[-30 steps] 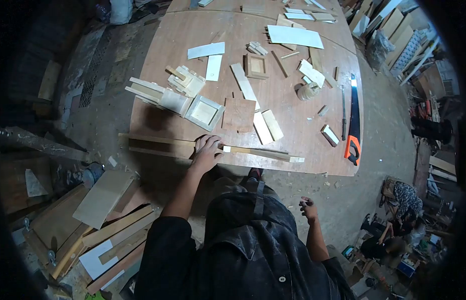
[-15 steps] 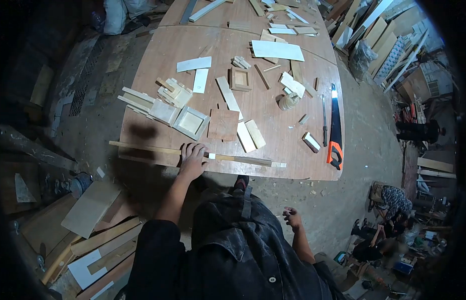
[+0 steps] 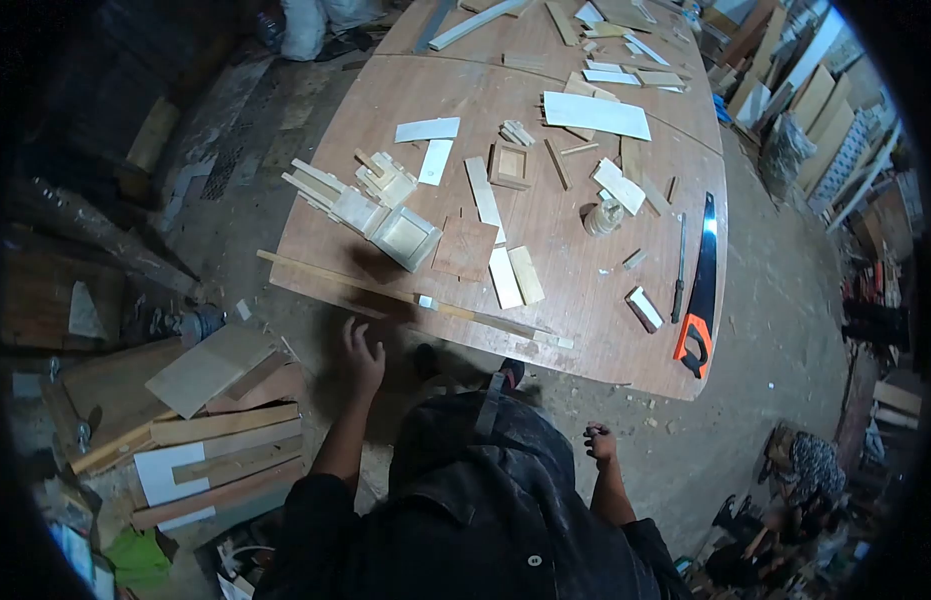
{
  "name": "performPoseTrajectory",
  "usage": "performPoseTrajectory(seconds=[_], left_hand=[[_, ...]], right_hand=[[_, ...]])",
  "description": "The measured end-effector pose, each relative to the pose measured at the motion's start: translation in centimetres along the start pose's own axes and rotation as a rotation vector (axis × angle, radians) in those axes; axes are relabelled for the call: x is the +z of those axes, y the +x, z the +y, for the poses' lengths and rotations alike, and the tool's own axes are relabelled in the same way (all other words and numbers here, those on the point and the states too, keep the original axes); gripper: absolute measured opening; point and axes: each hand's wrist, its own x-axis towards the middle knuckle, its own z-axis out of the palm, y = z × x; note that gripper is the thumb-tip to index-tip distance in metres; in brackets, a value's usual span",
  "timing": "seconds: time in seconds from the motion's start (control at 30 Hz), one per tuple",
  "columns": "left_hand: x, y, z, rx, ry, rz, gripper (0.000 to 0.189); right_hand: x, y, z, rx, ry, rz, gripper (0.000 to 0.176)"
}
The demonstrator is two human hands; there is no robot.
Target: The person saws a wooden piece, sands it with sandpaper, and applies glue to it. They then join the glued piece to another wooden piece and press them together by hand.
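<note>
My left hand [image 3: 363, 358] is in the air just off the table's front edge, fingers apart and empty. Nearest to it is a long thin wooden strip [image 3: 335, 276] lying along that edge, with a small white block [image 3: 425, 301] on it. My right hand [image 3: 599, 441] hangs beside my body beyond the edge, its fingers partly curled; whether it holds anything is too small to tell. Pale wooden box-like pieces [image 3: 403, 236] stand behind the strip, beside a square brown board [image 3: 465, 249].
The table [image 3: 605, 350] also bears a saw with an orange handle [image 3: 695, 335], a thin dark tool [image 3: 678, 270], a roll [image 3: 602, 218] and a small wooden frame [image 3: 510, 165]. Boards [image 3: 225, 440] are stacked at the lower left. People [image 3: 750, 540] sit at the lower right.
My left hand has let go of the strip and moved back off the table edge. The view has shifted, so the table appears further right and slightly turned.
</note>
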Motion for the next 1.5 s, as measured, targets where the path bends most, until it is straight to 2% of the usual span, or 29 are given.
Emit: performPoseTrajectory(seconds=[0.03,0.1,0.17,0.2,0.23,0.3,0.33,0.5,0.57,0.63,0.7,0.73,0.8,0.9,0.97,1.0,1.07,1.27,1.37,1.5], left_hand=[[0.8,-1.9,-0.8,-0.152,-0.110,0.075,0.039],[1.6,-5.5,-2.8,-0.512,-0.134,-0.113,0.035],[1.9,-9.3,-2.5,-0.717,-0.215,-0.141,0.030],[2.6,-11.7,-2.6,-0.694,-0.212,-0.126,0.029],[3.0,-13.5,-2.7,-0.669,-0.210,-0.110,0.028],[2.8,-15.7,-1.2,-0.697,-0.244,-0.161,0.028],[3.0,-17.0,-0.6,-0.720,-0.289,-0.214,0.027],[4.3,-18.9,2.6,-0.765,-0.452,-0.155,0.026],[4.6,-19.0,3.7,-0.710,-0.610,-0.176,0.027],[2.8,-17.5,6.1,-0.693,-0.566,-0.157,0.025],[2.6,-17.9,6.5,-0.607,-0.565,-0.089,0.023],[2.6,-18.7,6.8,-0.622,-0.583,-0.075,0.023],[2.7,-19.7,7.2,-0.554,-0.687,0.072,0.022],[-0.8,-21.4,10.7,-0.569,-0.808,0.122,0.021],[-0.5,-23.3,11.2,-0.583,-0.863,0.161,0.021],[-0.1,-24.3,11.2,-0.590,-0.862,0.130,0.021],[-0.2,-26.0,12.0,-0.658,-0.838,0.089,0.021],[1.1,-29.2,11.9,-0.748,-0.909,0.160,0.025],[0.9,-29.8,11.4,-0.755,-0.937,0.160,0.027],[0.3,-30.2,11.3,-0.724,-1.141,0.272,0.027]], right_hand=[[-0.5,1.1,-0.2,0.071,-0.029,-0.027,0.023],[-1.5,3.4,-0.4,0.075,-0.083,-0.088,0.026],[-2.1,5.6,-0.7,-0.004,-0.120,-0.320,0.037],[-1.3,3.2,-4.0,0.003,-0.364,-0.343,0.038],[-0.8,3.7,-4.8,-0.001,-0.364,-0.352,0.038],[-0.5,5.0,-5.0,-0.070,-0.408,-0.644,0.046],[-0.1,4.8,-6.0,-0.059,-0.513,-0.620,0.049],[2.2,3.6,-9.8,-0.187,-0.742,-0.588,0.045],[2.8,2.3,-10.9,-0.377,-0.678,-0.607,0.042],[4.0,1.0,-12.5,-0.431,-0.799,-0.559,0.038],[5.2,1.3,-12.2,-0.540,-0.751,-0.608,0.036],[5.4,1.0,-12.1,-0.564,-0.774,-0.566,0.028],[5.4,-1.5,-12.8,-0.595,-0.744,-0.603,0.027],[4.8,-6.0,-13.3,-0.624,-0.736,-0.659,0.028],[4.3,-9.2,-13.8,-0.592,-0.734,-0.669,0.031],[4.1,-10.2,-13.5,-0.593,-0.685,-0.658,0.027],[3.6,-11.1,-13.2,-0.582,-0.716,-0.665,0.028],[2.8,-12.8,-13.9,-0.576,-0.881,-0.698,0.029],[3.3,-14.4,-14.0,-0.606,-0.944,-0.681,0.029],[3.7,-16.4,-13.7,-0.604,-0.943,-0.703,0.029]])
